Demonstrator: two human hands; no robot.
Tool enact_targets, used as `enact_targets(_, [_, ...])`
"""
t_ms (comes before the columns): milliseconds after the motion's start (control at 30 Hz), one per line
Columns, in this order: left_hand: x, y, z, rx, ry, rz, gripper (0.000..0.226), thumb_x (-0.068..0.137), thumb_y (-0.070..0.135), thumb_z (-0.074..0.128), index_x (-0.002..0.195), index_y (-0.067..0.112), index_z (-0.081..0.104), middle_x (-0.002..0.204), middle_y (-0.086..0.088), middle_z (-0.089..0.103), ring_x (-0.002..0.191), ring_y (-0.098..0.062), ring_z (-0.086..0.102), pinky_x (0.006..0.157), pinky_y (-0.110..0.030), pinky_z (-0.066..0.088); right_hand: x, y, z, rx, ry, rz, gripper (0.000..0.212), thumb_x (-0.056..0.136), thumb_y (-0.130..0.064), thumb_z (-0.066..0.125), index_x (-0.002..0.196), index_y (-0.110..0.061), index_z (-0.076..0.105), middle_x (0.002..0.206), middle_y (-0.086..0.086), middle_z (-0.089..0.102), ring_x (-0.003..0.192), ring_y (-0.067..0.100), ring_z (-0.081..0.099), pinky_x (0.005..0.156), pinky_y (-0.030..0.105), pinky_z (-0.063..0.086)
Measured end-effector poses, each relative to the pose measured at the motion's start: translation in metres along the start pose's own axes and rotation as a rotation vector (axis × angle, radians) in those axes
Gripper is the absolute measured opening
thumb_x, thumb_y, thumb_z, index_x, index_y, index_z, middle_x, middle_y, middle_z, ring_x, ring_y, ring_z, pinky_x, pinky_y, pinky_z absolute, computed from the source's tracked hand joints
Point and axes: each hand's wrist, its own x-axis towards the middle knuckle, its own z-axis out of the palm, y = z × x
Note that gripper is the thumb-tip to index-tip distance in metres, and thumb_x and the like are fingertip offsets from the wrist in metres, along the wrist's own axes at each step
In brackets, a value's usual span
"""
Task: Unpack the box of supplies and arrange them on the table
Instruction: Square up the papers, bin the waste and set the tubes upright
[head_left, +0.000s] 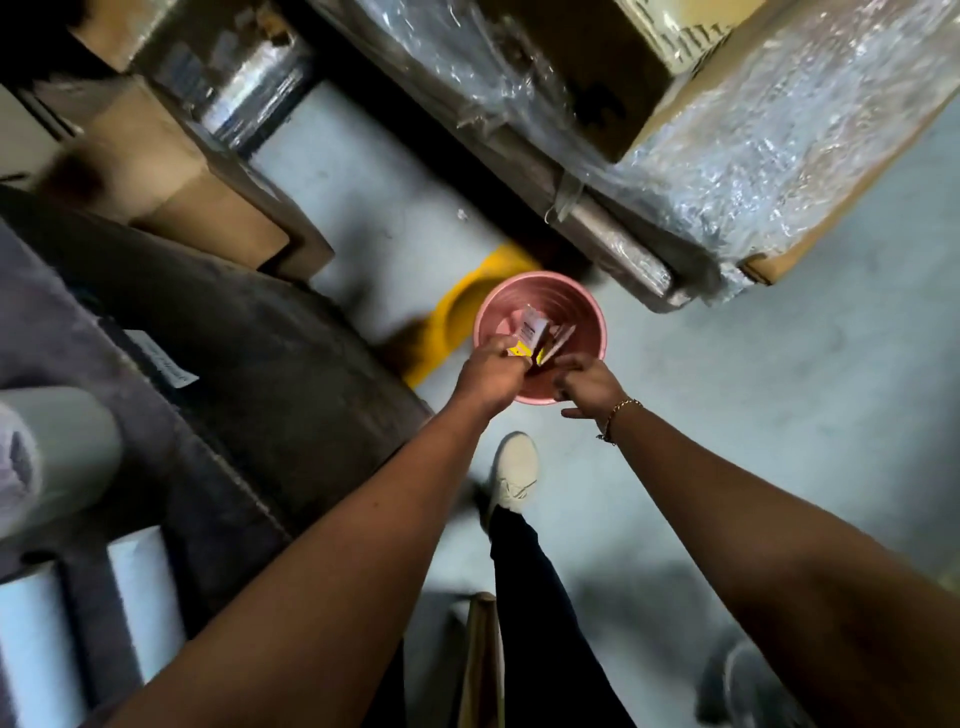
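Looking left to right: white paper rolls (140, 597) are stacked at the left edge, by a dark blurry bundle (270, 353). A small yellow-and-white packet (530, 338) is pinched in the left hand (491, 371), right over the pink bin (540, 312) on the grey floor (779, 389). The right hand (589, 387) is held half-curled at the bin's rim, nothing clearly gripped. Plastic-wrapped cardboard boxes (753, 156) are seen upper right.

Bare forearms, gold chain bracelet (621, 410), dark trousers (535, 597), pale sneaker (514, 473)
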Motion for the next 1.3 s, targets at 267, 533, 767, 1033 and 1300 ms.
enact_targets(267, [-0.12,0.033,-0.081,0.014,0.112,0.339,0.048,0.071,0.042,0.055,0.117,0.028,0.061,0.12,0.0,0.065,0.111,-0.019,0.062,0.098,-0.039,0.049,-0.15,-0.082,0.054,0.262,-0.099,-0.328,0.022,0.092,0.005,0.049,0.107,-0.004,0.062,0.085,0.008,0.07,0.066,0.016,0.065,0.06,0.027,0.054])
enact_targets(533, [-0.263,-0.051,-0.205,0.109,0.524,0.72,0.018,0.088,0.021,0.057,0.104,0.021,0.067,0.102,0.008,0.064,0.1,-0.015,0.058,0.092,-0.037,0.048,-0.29,-0.1,0.153,-0.082,-0.107,-0.782,0.018,0.092,-0.012,0.062,0.107,-0.021,0.063,0.09,-0.003,0.065,0.074,0.007,0.062,0.068,0.024,0.05])
enact_targets(767, [-0.298,-0.161,-0.266,0.372,0.75,0.558,0.044,0.083,0.035,0.062,0.126,0.026,0.058,0.124,-0.003,0.048,0.111,-0.026,0.049,0.094,-0.045,0.045,-0.353,-0.048,0.244,-0.799,0.147,-0.954,0.067,0.085,-0.048,0.062,0.144,-0.031,0.035,0.13,-0.002,0.042,0.112,0.025,0.056,0.084,0.039,0.049])
enact_targets(1033, [-0.292,-0.17,-0.271,0.42,0.467,0.49,0.078,0.082,0.03,0.059,0.151,0.037,0.024,0.131,-0.006,0.039,0.117,-0.031,0.051,0.097,-0.043,0.047,-0.355,-0.033,0.255,-0.733,0.147,-0.883,0.073,0.08,-0.031,0.062,0.146,-0.033,0.031,0.139,0.001,0.043,0.121,0.029,0.053,0.093,0.045,0.05])
enact_targets(1300, [-0.266,-0.1,-0.214,0.132,0.272,0.677,0.054,0.095,0.025,0.045,0.149,0.026,0.037,0.152,0.005,0.042,0.138,-0.008,0.036,0.113,-0.014,0.021,-0.329,-0.044,0.179,-0.057,0.121,-0.81,0.034,0.091,-0.006,0.048,0.114,-0.029,0.051,0.112,-0.007,0.06,0.091,0.014,0.058,0.081,0.024,0.048])
